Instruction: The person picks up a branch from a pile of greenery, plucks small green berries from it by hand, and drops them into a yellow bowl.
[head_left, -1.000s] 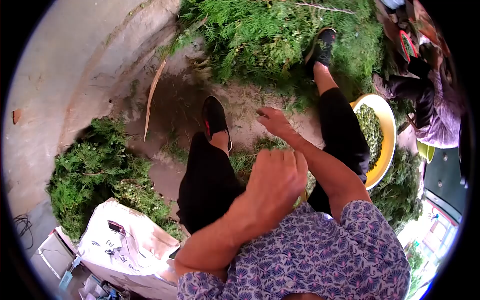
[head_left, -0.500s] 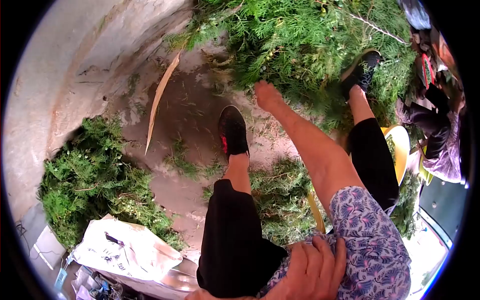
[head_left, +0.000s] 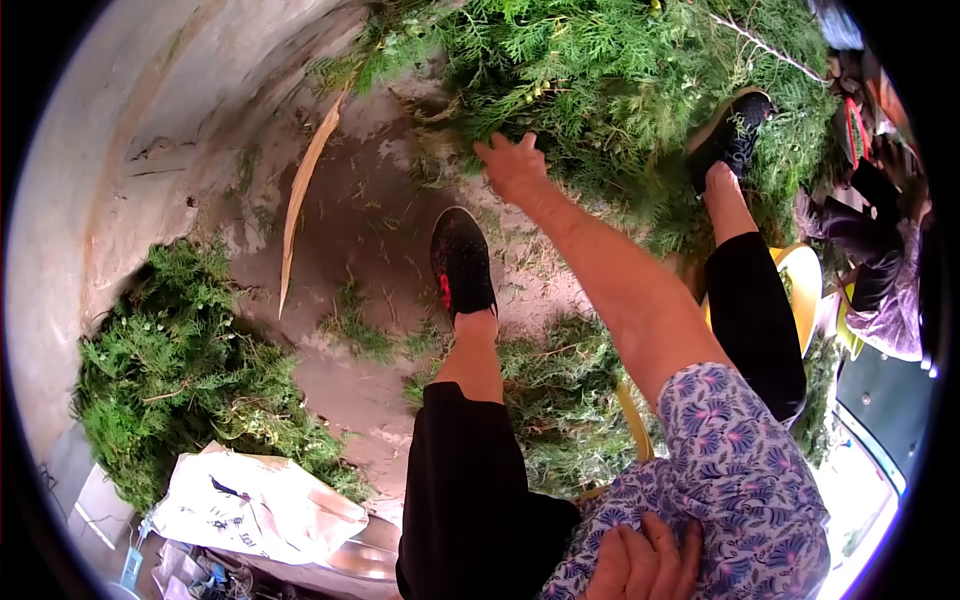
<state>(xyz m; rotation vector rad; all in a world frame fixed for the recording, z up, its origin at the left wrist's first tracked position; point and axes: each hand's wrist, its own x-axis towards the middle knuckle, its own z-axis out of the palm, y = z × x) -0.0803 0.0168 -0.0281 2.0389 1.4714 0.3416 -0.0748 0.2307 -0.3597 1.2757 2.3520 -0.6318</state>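
"Head view: how is your right hand (head_left: 517, 170)?"

"Spread wide, by the near edge of the green branches (head_left: 600, 90) ahead of me; touching, I can't tell."

"Your left hand (head_left: 640, 567)?"

"On my patterned shirt (head_left: 745, 450); I can't tell if it's gripping."
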